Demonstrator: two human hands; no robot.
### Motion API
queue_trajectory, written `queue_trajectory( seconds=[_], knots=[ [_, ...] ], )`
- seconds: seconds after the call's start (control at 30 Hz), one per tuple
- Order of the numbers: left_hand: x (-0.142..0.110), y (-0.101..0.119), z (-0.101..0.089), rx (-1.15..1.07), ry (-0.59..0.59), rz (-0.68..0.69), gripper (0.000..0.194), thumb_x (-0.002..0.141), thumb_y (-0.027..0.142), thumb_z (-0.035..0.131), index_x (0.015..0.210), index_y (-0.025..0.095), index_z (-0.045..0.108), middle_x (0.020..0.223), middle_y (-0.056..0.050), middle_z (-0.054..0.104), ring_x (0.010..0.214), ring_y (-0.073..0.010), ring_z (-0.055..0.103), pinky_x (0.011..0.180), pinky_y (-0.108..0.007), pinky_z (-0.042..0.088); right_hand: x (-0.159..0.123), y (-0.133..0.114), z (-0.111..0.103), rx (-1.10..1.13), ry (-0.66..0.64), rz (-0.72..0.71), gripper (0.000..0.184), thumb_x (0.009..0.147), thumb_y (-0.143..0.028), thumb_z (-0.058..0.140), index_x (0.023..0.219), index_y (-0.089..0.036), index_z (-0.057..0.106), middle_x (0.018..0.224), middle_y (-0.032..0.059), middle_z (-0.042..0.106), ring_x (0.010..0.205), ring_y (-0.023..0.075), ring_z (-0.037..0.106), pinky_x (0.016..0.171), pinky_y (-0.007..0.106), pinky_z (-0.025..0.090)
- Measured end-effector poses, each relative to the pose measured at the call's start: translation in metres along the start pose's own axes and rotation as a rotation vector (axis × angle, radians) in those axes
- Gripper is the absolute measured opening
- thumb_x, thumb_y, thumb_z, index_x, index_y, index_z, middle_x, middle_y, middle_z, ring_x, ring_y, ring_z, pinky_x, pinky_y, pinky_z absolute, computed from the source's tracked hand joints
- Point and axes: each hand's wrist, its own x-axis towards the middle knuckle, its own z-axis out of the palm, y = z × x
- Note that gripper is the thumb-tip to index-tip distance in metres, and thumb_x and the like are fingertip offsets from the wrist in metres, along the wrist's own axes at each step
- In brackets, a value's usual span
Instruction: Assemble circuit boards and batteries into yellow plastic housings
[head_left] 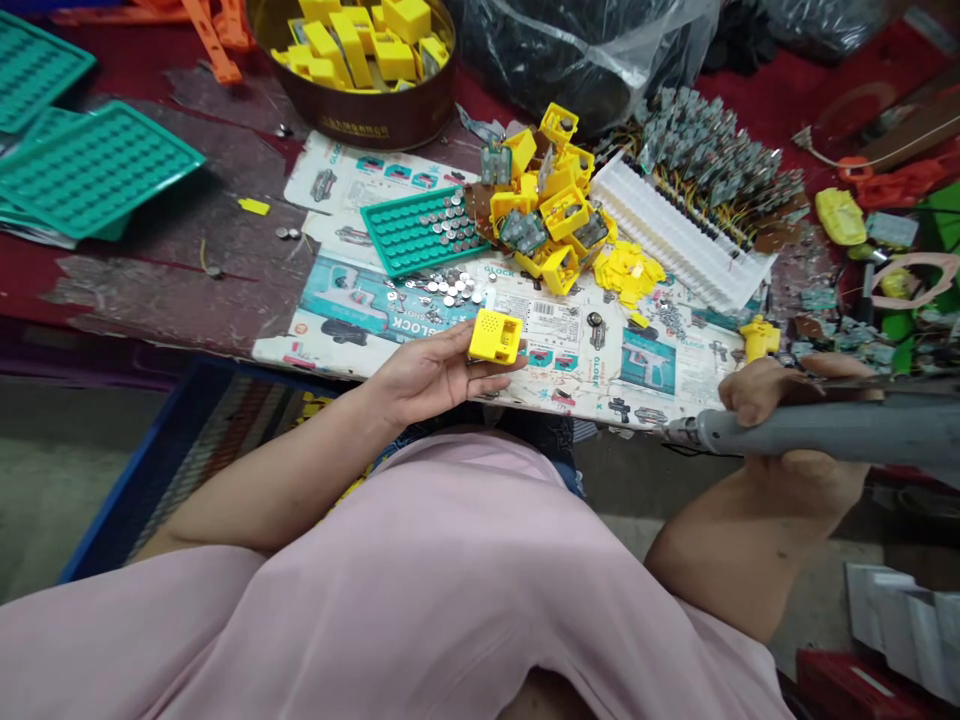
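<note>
on the bench [150, 305], at the near edge's right end, my right fingers [754, 390] are closed round the grey driver [840, 432], its tip [681, 430] well apart from the box. over that edge's middle, my left fingers [491, 385] and thumb grip the yellow box [493, 338]. i'd best hold it level, bring the tip in square, and avoid knocking the loose cells [450, 290].
</note>
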Motion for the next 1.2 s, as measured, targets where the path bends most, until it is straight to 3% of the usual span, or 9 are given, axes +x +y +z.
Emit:
queue_trajectory(
  seconds=[0.1, 0.17, 0.43, 0.57, 0.7, 0.87, 0.97, 1.07, 1.2],
  knots=[
    [-0.001, -0.001, -0.001, 0.018, -0.022, 0.015, 0.044, 0.101, 0.024, 0.043, 0.145, 0.02, 0.046, 0.121, -0.011, 0.072, 0.111, -0.0251, 0.071, 0.085, -0.033, 0.058, 0.002, 0.002, 0.006, 0.019, -0.181, -0.106, 0.055, 0.044, -0.05, 0.088, 0.091, -0.03, 0.069, 0.046, -0.0072, 0.051, 0.042, 0.0128, 0.042, 0.046, 0.031, 0.042],
    [-0.002, -0.002, -0.002, 0.029, -0.037, 0.022, 0.045, 0.1, 0.022, 0.046, 0.145, 0.023, 0.046, 0.122, -0.01, 0.071, 0.113, -0.0248, 0.07, 0.086, -0.033, 0.057, 0.003, 0.003, 0.012, 0.021, -0.19, -0.151, 0.048, 0.051, -0.048, 0.086, 0.092, -0.031, 0.068, 0.046, -0.0082, 0.052, 0.042, 0.0131, 0.043, 0.047, 0.03, 0.043],
    [-0.002, -0.003, -0.002, 0.074, -0.038, 0.044, 0.032, 0.092, 0.02, 0.059, 0.124, 0.022, 0.063, 0.122, -0.006, 0.071, 0.113, -0.0226, 0.068, 0.089, -0.032, 0.056, -0.004, 0.011, 0.03, 0.083, -0.095, -0.173, 0.041, 0.063, -0.055, 0.078, 0.094, -0.032, 0.064, 0.051, -0.0078, 0.057, 0.049, 0.0153, 0.052, 0.054, 0.031, 0.05],
    [0.0, -0.005, -0.006, 0.216, -0.031, 0.085, 0.037, 0.087, 0.031, 0.067, 0.122, 0.022, 0.063, 0.124, -0.007, 0.069, 0.111, -0.022, 0.068, 0.087, -0.031, 0.057, -0.008, 0.016, 0.032, 0.056, 0.006, -0.14, 0.045, 0.069, -0.061, 0.073, 0.102, -0.031, 0.064, 0.06, -0.0058, 0.063, 0.056, 0.0174, 0.06, 0.061, 0.036, 0.056],
    [0.006, -0.011, -0.013, 0.782, -0.008, 0.397, 0.062, 0.086, 0.048, 0.067, 0.139, 0.02, 0.051, 0.126, -0.011, 0.067, 0.116, -0.0261, 0.065, 0.093, -0.038, 0.055, -0.003, 0.012, 0.03, -0.112, 0.043, -0.191, 0.056, 0.072, -0.065, 0.074, 0.116, -0.032, 0.061, 0.069, -0.0063, 0.069, 0.059, 0.017, 0.066, 0.058, 0.034, 0.055],
    [0.025, -0.025, -0.008, 1.729, -0.004, 0.866, 0.057, 0.091, 0.035, 0.06, 0.142, 0.011, 0.047, 0.132, -0.017, 0.064, 0.12, -0.0288, 0.059, 0.102, -0.046, 0.047, 0.008, 0.004, 0.03, -0.165, 0.327, -0.339, 0.042, 0.08, -0.058, 0.071, 0.107, -0.029, 0.06, 0.066, -0.0123, 0.064, 0.052, 0.0086, 0.061, 0.054, 0.025, 0.051],
    [0.034, -0.032, 0.001, 2.013, 0.076, 0.912, 0.055, 0.095, 0.042, 0.053, 0.141, 0.012, 0.051, 0.123, -0.018, 0.067, 0.111, -0.0319, 0.062, 0.095, -0.05, 0.047, 0.011, 0.003, 0.031, -0.161, 0.408, -0.345, 0.044, 0.078, -0.053, 0.075, 0.107, -0.025, 0.058, 0.061, -0.0133, 0.061, 0.05, 0.0086, 0.06, 0.055, 0.025, 0.052],
    [0.036, -0.027, 0.008, 2.172, 0.143, 0.841, 0.061, 0.091, 0.055, 0.054, 0.139, 0.016, 0.054, 0.121, -0.018, 0.067, 0.109, -0.036, 0.06, 0.095, -0.054, 0.043, 0.009, 0.0, 0.03, -0.112, 0.353, -0.264, 0.055, 0.069, -0.048, 0.084, 0.11, -0.023, 0.057, 0.069, -0.0097, 0.068, 0.058, 0.0097, 0.064, 0.061, 0.026, 0.054],
    [0.035, -0.004, 0.009, 2.193, -0.154, 0.757, 0.074, 0.087, 0.047, 0.059, 0.15, 0.014, 0.04, 0.147, -0.019, 0.051, 0.135, -0.037, 0.045, 0.106, -0.05, 0.039, 0.007, -0.011, 0.027, 0.042, 0.245, -0.168, 0.066, 0.062, -0.077, 0.072, 0.101, -0.024, 0.063, 0.076, -0.0043, 0.069, 0.059, 0.0092, 0.062, 0.058, 0.025, 0.054]
  ],
)
